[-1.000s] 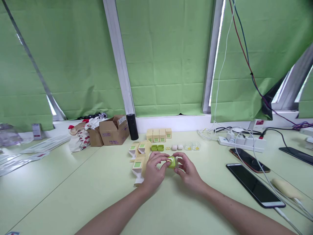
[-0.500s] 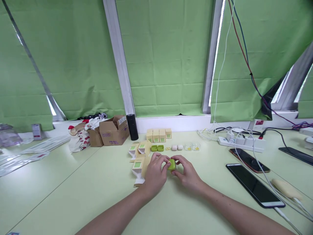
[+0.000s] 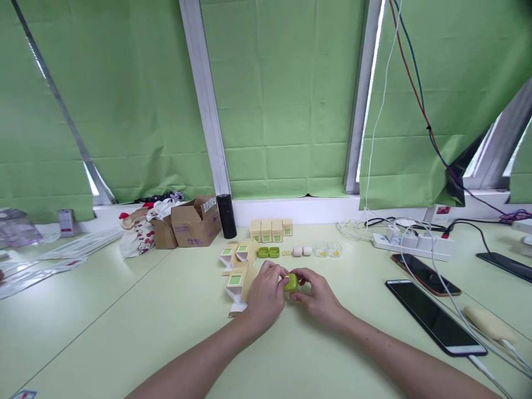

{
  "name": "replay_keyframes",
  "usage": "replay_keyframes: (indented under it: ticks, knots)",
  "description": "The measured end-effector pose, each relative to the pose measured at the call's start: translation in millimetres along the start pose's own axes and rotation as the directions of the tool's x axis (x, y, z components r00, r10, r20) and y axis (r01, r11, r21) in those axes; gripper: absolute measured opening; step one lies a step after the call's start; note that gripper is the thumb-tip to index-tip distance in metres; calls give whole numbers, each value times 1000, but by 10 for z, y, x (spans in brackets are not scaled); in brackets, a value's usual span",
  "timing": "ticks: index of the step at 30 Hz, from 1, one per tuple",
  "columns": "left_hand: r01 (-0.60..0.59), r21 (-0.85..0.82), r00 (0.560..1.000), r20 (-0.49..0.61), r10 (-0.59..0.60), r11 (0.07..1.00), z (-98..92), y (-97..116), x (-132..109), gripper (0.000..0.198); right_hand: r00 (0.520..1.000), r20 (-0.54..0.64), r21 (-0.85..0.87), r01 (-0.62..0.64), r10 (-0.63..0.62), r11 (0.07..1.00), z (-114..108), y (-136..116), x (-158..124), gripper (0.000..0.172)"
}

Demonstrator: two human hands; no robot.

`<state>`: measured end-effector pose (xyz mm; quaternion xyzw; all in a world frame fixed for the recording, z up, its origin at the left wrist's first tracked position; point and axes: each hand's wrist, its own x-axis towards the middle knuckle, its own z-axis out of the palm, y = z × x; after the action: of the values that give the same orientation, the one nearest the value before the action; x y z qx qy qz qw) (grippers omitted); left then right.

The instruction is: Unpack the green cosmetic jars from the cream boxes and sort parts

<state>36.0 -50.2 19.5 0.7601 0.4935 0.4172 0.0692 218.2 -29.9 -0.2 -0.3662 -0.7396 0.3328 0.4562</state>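
A small glossy green case (image 3: 291, 282) with rounded corners is held above the table between my two hands. My left hand (image 3: 267, 291) pinches its left side with thumb and fingers. My right hand (image 3: 318, 295) is closed at its right side, index finger on top and thumb low; a small orange-yellow bit shows near that thumb, too small to name. Beyond the hands runs a row: two open green square trays (image 3: 268, 252), small yellow pieces (image 3: 286, 253), two pale pink rounded pieces (image 3: 302, 251) and clear plastic cups (image 3: 327, 250) with yellow inside. Opened cardboard boxes (image 3: 242, 284) lie beside my left hand.
Several small closed boxes (image 3: 271, 230) stand behind the row. A black cylinder (image 3: 225, 216) and a large carton (image 3: 197, 221) are at the back left, a printed bag (image 3: 137, 235) beside them. On the right lie phones (image 3: 434, 316), cables and a power strip (image 3: 409, 246).
The green case has turned slightly between my fingers and sits a little further left. The camera view has shifted slightly. Both hands keep their place around the case.
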Motion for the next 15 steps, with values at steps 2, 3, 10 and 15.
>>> replay_keyframes:
  ticks: [2,3,10,15]
  knots:
    - [3,5,1000,-4,-3,1000,3,-2,-2,17,1000,0,0,-3,3,1000,-5,1,3,36]
    - [5,0,1000,-11,-5,1000,6,0,-3,16,1000,-4,2,-4,4,1000,-10,5,6,36]
    - [65,-191,988,-123,-90,979,4,64,10,13,998,-49,49,37,-34,998,-61,77,35,54]
    - [104,-411,934,-273,-232,905,-39,88,57,18,985,-123,-25,119,-121,993,-127,96,76,54]
